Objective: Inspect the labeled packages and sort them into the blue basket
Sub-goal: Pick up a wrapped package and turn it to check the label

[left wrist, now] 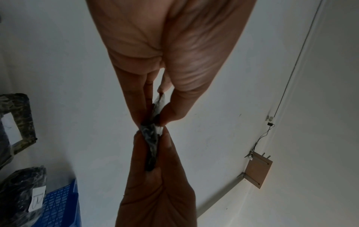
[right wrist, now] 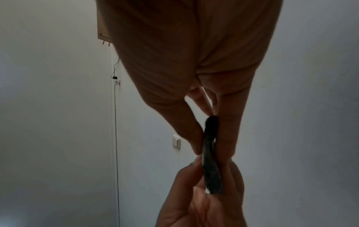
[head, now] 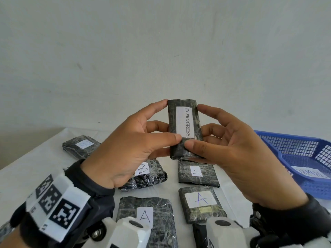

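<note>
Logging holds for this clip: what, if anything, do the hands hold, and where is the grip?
Both hands, left hand and right hand, pinch the IN PROGRESS package by its long side edges, thumbs near its lower end.

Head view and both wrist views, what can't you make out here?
- Far left package: head view, its letter is too faint to read.
- Blue basket: head view, its label is cut off by the right hand and the edge.
- Held package: both wrist views show it edge-on between fingers, so its label is hidden.
</note>
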`<action>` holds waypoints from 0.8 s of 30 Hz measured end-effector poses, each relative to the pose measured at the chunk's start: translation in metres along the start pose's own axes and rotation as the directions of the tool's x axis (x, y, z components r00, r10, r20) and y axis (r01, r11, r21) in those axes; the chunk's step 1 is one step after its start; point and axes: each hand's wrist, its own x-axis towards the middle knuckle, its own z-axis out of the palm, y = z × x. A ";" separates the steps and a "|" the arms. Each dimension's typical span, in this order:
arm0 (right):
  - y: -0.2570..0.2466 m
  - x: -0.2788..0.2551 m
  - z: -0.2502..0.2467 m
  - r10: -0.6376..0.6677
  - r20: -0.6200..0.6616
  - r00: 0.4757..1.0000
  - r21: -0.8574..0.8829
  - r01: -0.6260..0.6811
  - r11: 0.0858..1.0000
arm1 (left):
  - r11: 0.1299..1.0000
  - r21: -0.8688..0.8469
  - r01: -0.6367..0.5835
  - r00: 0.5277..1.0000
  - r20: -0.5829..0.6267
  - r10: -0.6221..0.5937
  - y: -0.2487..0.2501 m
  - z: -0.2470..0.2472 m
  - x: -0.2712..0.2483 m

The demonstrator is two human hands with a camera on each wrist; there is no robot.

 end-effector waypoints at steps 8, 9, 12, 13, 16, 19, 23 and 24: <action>0.010 0.001 -0.009 -0.006 0.133 0.991 -0.221 0.035 0.975 | 0.973 -0.118 0.200 0.969 0.171 -0.179 0.000 -0.004 0.001; 0.010 0.002 -0.010 -0.020 0.137 0.990 -0.193 0.046 0.980 | 0.966 -0.134 0.223 0.960 0.200 -0.194 -0.002 -0.005 0.002; 0.010 0.001 -0.014 -0.050 0.119 0.992 -0.147 0.067 0.987 | 0.954 -0.168 0.247 0.950 0.236 -0.204 -0.003 -0.006 0.004; 0.011 0.001 -0.015 -0.054 0.104 0.993 -0.160 0.071 0.985 | 0.955 -0.171 0.243 0.950 0.239 -0.199 -0.003 -0.005 0.003; 0.012 0.001 -0.015 -0.087 0.033 0.996 -0.214 0.092 0.972 | 0.980 -0.091 0.178 0.965 0.212 -0.156 -0.005 -0.002 0.001; 0.010 0.001 -0.011 -0.120 -0.025 0.993 -0.220 0.111 0.969 | 0.994 0.090 0.063 0.988 0.137 -0.075 -0.009 -0.003 0.002; 0.008 0.001 -0.002 -0.150 -0.017 0.989 -0.208 0.143 0.968 | 0.989 0.142 -0.047 0.984 0.175 0.022 -0.013 0.002 0.000; 0.008 0.001 -0.001 -0.148 -0.021 0.989 -0.196 0.141 0.970 | 0.983 0.168 -0.070 0.987 0.156 0.043 -0.014 0.003 0.000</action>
